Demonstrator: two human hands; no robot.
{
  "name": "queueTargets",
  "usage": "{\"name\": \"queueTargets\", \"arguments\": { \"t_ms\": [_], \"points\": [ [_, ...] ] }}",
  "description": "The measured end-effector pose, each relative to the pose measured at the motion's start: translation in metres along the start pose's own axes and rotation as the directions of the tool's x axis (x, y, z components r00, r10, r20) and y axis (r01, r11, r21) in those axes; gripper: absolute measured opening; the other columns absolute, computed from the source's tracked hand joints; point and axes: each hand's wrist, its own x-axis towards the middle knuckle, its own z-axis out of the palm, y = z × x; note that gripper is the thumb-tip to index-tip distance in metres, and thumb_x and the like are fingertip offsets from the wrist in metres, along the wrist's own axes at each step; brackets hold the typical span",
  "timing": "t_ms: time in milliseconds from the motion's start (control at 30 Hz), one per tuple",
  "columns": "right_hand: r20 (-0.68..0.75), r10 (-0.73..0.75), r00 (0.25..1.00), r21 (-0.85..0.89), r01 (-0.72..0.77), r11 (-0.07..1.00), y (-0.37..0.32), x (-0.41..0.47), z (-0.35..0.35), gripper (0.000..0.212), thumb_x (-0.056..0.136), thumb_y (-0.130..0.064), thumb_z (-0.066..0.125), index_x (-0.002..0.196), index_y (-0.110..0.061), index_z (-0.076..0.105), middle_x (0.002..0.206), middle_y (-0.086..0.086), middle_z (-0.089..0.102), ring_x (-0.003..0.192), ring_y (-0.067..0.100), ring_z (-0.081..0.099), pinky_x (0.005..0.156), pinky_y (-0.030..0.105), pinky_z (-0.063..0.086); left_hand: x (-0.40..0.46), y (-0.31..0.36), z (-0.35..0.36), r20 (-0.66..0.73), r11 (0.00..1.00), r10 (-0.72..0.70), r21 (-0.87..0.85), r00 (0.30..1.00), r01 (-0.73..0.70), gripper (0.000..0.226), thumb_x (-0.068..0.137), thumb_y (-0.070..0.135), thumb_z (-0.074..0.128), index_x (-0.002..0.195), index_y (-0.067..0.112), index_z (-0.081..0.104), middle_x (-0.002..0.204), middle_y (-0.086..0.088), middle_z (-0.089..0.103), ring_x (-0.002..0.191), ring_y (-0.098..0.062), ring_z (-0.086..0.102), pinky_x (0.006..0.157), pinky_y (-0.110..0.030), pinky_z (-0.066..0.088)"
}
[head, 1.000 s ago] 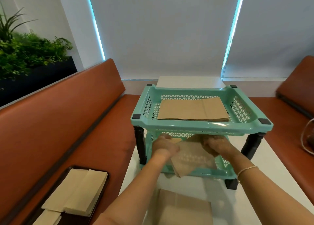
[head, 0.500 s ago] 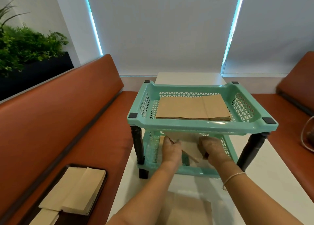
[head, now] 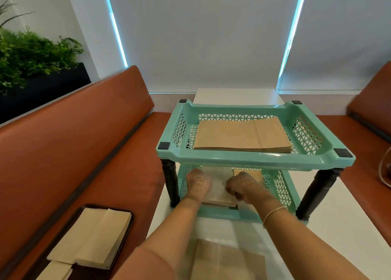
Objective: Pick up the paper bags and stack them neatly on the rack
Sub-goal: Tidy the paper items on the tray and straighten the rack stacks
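Both hands — left hand (head: 198,183), right hand (head: 243,185) — on paper bags (head: 222,201) inside the teal rack's (head: 243,159) lower tier.

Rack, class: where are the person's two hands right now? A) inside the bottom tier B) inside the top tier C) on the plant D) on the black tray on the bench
A: the left hand and right hand reach under the top tier into the bottom tier, on paper bags.

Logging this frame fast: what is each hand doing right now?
Left hand: inside the rack's lower tier, on the paper bag; grip cannot be told.
Right hand: fingers curled at the same bag; blurred, so grip cannot be told.
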Motion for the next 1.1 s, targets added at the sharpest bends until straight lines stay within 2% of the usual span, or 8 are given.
{"name": "queueTargets", "arguments": {
  "t_ms": [100,233,333,433,567,667,733,1100],
  "points": [
    [-0.060,-0.027,0.998,-0.143,0.018,0.989,-0.003,0.001,0.007,0.023,0.087,-0.003,0.051,0.065,-0.006,0.048,0.065,0.009,0.050,0.060,0.018,0.051,0.063,0.027,0.046,0.007,0.001,0.005,0.010,0.998,-0.053,0.035,0.999,0.052,0.032,0.095,0.009,0.044,0.120,-0.007,0.057,0.123,-0.021,0.059,0.115,-0.032,0.055,0.087,-0.029,0.046],
    [-0.130,-0.107,0.986,-0.278,0.067,0.958,-0.002,0.006,0.017,0.012,0.090,-0.011,0.051,0.082,-0.005,0.058,0.080,0.007,0.055,0.083,0.019,0.054,0.079,0.026,0.047,0.012,-0.002,0.015,0.004,0.987,-0.142,0.075,0.990,0.141,0.026,0.093,0.003,0.046,0.114,-0.005,0.058,0.118,-0.018,0.060,0.110,-0.028,0.059,0.078,-0.025,0.046],
    [-0.150,-0.126,0.981,-0.327,0.071,0.942,-0.002,0.005,0.021,0.023,0.091,-0.013,0.050,0.108,-0.002,0.061,0.104,0.011,0.063,0.099,0.021,0.059,0.087,0.024,0.046,0.014,-0.006,0.021,0.002,0.981,-0.178,0.078,0.984,0.177,0.028,0.091,0.003,0.048,0.117,-0.005,0.057,0.120,-0.019,0.058,0.111,-0.030,0.058,0.084,-0.028,0.049],
    [-0.164,-0.141,0.976,-0.362,0.074,0.929,-0.001,0.005,0.025,0.025,0.091,-0.010,0.049,0.112,-0.001,0.060,0.119,0.013,0.061,0.112,0.023,0.057,0.090,0.024,0.045,0.016,-0.010,0.027,-0.005,0.979,-0.186,0.084,0.983,0.186,0.031,0.089,0.004,0.051,0.119,-0.003,0.056,0.121,-0.019,0.057,0.112,-0.030,0.057,0.086,-0.030,0.049],
    [-0.124,-0.154,0.980,-0.438,0.085,0.895,0.001,0.005,0.031,0.015,0.085,-0.006,0.058,0.098,-0.005,0.064,0.113,0.012,0.065,0.107,0.022,0.061,0.087,0.023,0.047,0.013,-0.010,0.030,-0.005,0.974,-0.187,0.130,0.982,0.186,0.029,0.087,0.010,0.055,0.114,0.003,0.060,0.118,-0.015,0.060,0.111,-0.030,0.056,0.086,-0.032,0.049],
    [-0.096,-0.139,0.986,-0.435,0.084,0.897,0.004,0.006,0.034,0.014,0.079,-0.007,0.065,0.093,-0.005,0.067,0.105,0.011,0.069,0.094,0.020,0.064,0.074,0.020,0.048,0.010,-0.007,0.033,0.029,0.966,-0.222,0.145,0.975,0.216,0.033,0.088,0.017,0.056,0.119,0.006,0.057,0.122,-0.013,0.058,0.113,-0.028,0.055,0.078,-0.029,0.044],
    [-0.086,-0.140,0.986,-0.432,0.090,0.897,0.004,0.005,0.036,0.015,0.078,-0.007,0.065,0.092,-0.005,0.068,0.102,0.011,0.069,0.088,0.019,0.063,0.069,0.019,0.045,0.011,-0.005,0.033,0.049,0.961,-0.254,0.123,0.966,0.246,0.036,0.088,0.017,0.055,0.122,0.005,0.055,0.125,-0.014,0.057,0.115,-0.027,0.054,0.083,-0.030,0.046],
    [-0.105,-0.170,0.980,-0.501,0.096,0.860,0.004,0.007,0.039,0.019,0.082,-0.008,0.062,0.100,-0.002,0.066,0.108,0.011,0.067,0.104,0.021,0.062,0.087,0.023,0.047,0.018,-0.011,0.032,0.061,0.961,-0.212,0.197,0.975,0.196,0.027,0.095,0.009,0.047,0.118,0.002,0.060,0.123,-0.012,0.060,0.114,-0.027,0.057,0.089,-0.027,0.046]
  ]
}}
